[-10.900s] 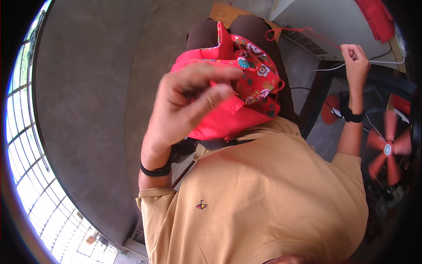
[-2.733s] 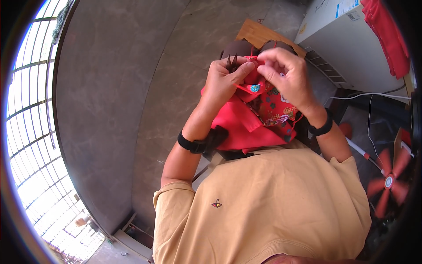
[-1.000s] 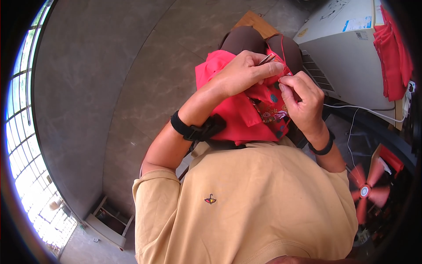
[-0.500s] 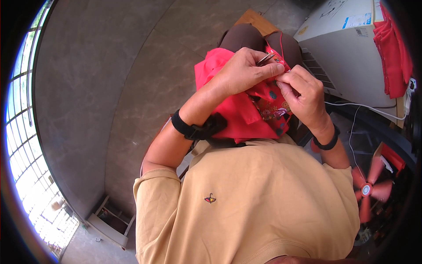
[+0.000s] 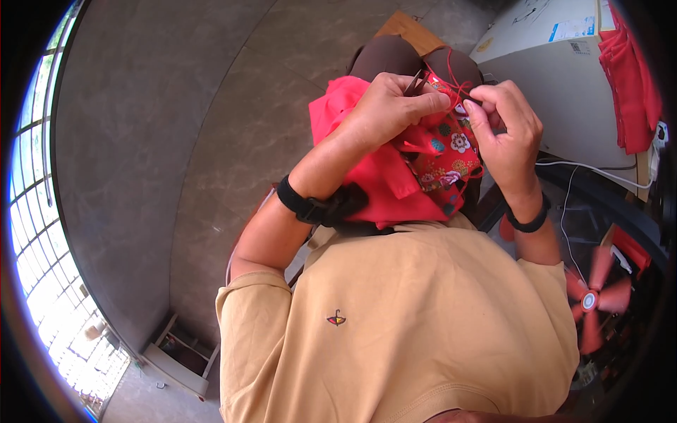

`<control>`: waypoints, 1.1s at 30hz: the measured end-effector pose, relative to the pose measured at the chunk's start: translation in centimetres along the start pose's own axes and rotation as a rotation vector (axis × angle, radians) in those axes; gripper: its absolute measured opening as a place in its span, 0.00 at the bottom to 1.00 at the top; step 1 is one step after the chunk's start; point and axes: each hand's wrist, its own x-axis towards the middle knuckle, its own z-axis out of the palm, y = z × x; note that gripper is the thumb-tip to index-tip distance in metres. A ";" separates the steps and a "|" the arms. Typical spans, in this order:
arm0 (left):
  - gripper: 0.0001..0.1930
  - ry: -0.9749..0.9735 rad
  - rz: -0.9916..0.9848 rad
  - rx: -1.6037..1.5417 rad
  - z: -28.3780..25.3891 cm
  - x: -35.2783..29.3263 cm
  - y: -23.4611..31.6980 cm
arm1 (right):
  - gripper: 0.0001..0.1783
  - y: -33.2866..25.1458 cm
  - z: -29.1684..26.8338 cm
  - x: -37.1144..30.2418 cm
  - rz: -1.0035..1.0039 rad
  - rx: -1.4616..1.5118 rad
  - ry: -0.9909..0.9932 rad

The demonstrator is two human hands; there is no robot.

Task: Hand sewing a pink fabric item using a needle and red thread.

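Red floral cloth [image 5: 458,142] lies over my lap, with plain red cloth [image 5: 384,173] bunched beside it. My left hand [image 5: 398,111] is closed, its thumb and forefinger pinching near the upper edge of the floral cloth. Small dark thread snips [image 5: 415,86] stick up from that same hand, their two points apart. A thin red cord [image 5: 452,79] loops across the cloth's far edge and over my knee. To the right, my right hand [image 5: 506,125] is closed in a pinch at the cord; its fingertips partly hide the grip.
A wooden board [image 5: 411,33] is beyond my knees. On the right stands a white cabinet [image 5: 543,84], red cloth [image 5: 627,92] hanging at its side. A white cable [image 5: 599,170] runs below it. A fan with red blades [image 5: 591,302] turns at the lower right.
My right hand has moved right, away from my left, uncovering more floral cloth. Cord loops now show between the hands. The snips' points have spread and tilted more upright.
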 end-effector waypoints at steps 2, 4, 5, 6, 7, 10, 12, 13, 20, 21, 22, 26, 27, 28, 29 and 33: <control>0.12 0.032 0.001 -0.005 0.0 0.0 0.0 | 0.08 -0.9 0.5 -1.2 0.096 0.049 -0.001; 0.12 0.043 0.002 -0.011 0.0 0.2 -0.2 | 0.09 -1.6 1.5 -2.5 0.187 0.159 -0.050; 0.12 0.044 0.000 -0.016 0.0 0.2 -0.3 | 0.08 -1.6 2.0 -2.9 0.211 0.151 -0.055; 0.12 0.049 -0.010 -0.024 0.0 0.2 -0.3 | 0.08 -1.7 2.4 -3.2 0.237 0.154 -0.064; 0.12 0.042 0.004 -0.021 0.1 0.1 -0.4 | 0.07 -1.6 2.8 -3.4 0.278 0.219 -0.049; 0.12 0.035 0.019 -0.023 0.3 0.1 -0.5 | 0.08 -1.4 3.6 -3.6 0.422 0.416 -0.008; 0.12 0.045 0.035 -0.034 0.4 0.0 -0.6 | 0.08 -1.5 4.0 -3.7 0.544 0.560 0.000; 0.12 0.038 0.039 -0.034 0.5 -0.1 -0.6 | 0.08 -1.5 4.1 -3.7 0.539 0.534 0.003; 0.11 0.048 0.036 -0.055 0.5 -0.2 -0.7 | 0.06 -1.4 4.6 -3.9 0.565 0.517 0.005; 0.11 0.044 0.036 -0.060 0.5 -0.1 -0.7 | 0.06 -1.4 4.6 -4.0 0.545 0.522 0.009; 0.11 0.047 0.033 -0.052 0.6 -0.1 -0.7 | 0.06 -1.4 4.6 -4.1 0.535 0.523 0.001; 0.10 0.050 0.022 -0.040 0.7 -0.1 -0.7 | 0.05 -1.5 4.6 -4.4 0.492 0.538 -0.028; 0.10 0.051 0.021 -0.042 0.7 -0.1 -0.6 | 0.05 -1.6 4.6 -4.4 0.479 0.542 -0.026; 0.10 0.050 0.017 -0.047 0.7 -0.2 -0.6 | 0.05 -1.6 4.5 -4.4 0.469 0.560 -0.037; 0.10 0.049 0.013 -0.053 0.7 -0.2 -0.6 | 0.05 -1.7 4.5 -4.4 0.457 0.573 -0.039; 0.10 0.051 0.012 -0.063 0.7 -0.2 -0.6 | 0.04 -1.7 4.5 -4.3 0.401 0.564 -0.058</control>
